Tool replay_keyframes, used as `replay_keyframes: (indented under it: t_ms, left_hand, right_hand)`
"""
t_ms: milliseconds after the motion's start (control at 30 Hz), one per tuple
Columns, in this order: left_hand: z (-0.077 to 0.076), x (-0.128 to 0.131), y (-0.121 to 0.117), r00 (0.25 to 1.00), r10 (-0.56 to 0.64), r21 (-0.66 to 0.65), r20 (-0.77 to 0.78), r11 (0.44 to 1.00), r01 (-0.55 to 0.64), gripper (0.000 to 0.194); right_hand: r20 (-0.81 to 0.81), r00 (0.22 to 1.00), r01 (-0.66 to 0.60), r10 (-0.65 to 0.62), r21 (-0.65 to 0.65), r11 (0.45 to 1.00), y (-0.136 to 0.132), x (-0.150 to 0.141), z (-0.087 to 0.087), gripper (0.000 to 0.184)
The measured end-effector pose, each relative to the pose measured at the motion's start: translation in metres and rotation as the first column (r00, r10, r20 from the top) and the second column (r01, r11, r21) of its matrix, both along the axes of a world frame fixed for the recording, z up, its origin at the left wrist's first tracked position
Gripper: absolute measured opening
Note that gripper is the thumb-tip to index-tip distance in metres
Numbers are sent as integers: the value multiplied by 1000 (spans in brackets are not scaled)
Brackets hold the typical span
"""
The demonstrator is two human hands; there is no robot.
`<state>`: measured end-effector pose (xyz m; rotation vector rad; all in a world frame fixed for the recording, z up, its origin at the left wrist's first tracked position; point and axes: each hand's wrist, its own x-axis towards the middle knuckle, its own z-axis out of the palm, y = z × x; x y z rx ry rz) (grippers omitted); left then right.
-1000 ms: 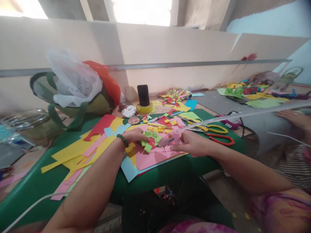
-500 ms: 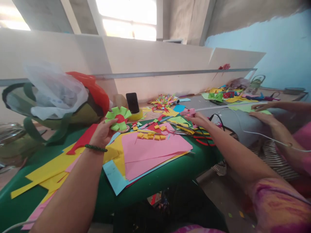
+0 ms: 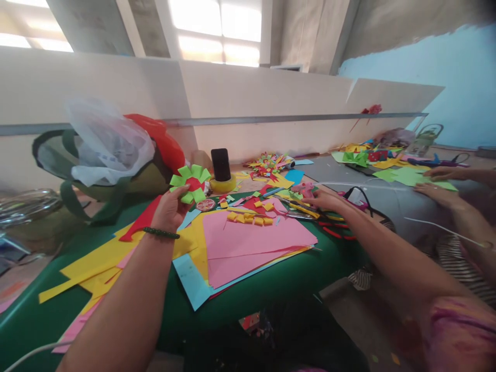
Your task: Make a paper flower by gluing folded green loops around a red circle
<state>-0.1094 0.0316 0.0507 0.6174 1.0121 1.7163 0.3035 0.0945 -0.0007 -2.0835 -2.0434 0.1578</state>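
My left hand, with a dark green bead bracelet at the wrist, is closed on a paper flower. Its light green petals stand around a red centre, and it is held above the table's left part. Over the clutter at the right, my right hand is wrapped round a pink glue gun; part of its grip is hidden by the fingers. Between my hands, small folded yellow paper pieces lie on a stack of pink paper sheets. Scissors with red handles lie below my right hand.
A phone stands in a yellow tape roll. A bag with plastic in it sits at left. Behind lies a pile of colourful paper strips. At right, another person's hands rest on green paper.
The view has turned slightly left, so everything sits further right. The glue gun in my right hand has come a little lower. My left hand still holds the flower, tilted slightly differently.
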Motion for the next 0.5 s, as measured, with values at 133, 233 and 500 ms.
replay_keyframes:
  t_ms: [133,233,500]
  left_hand:
    - [2,2,-3,1000,-22,-8,12,1000,23,15]
    - [1,2,-2,999,-30,6,-14,1000,30,14]
    - [2,3,-4,1000,-29,33,-8,999,29,17]
  right_hand:
    - [144,987,69,-69,7,998,-48,-22,20,41]
    - [240,971,20,-4,-66,998,-84,-57,35,41]
    - [210,887,-415,411,-27,910,-58,-143,54,30]
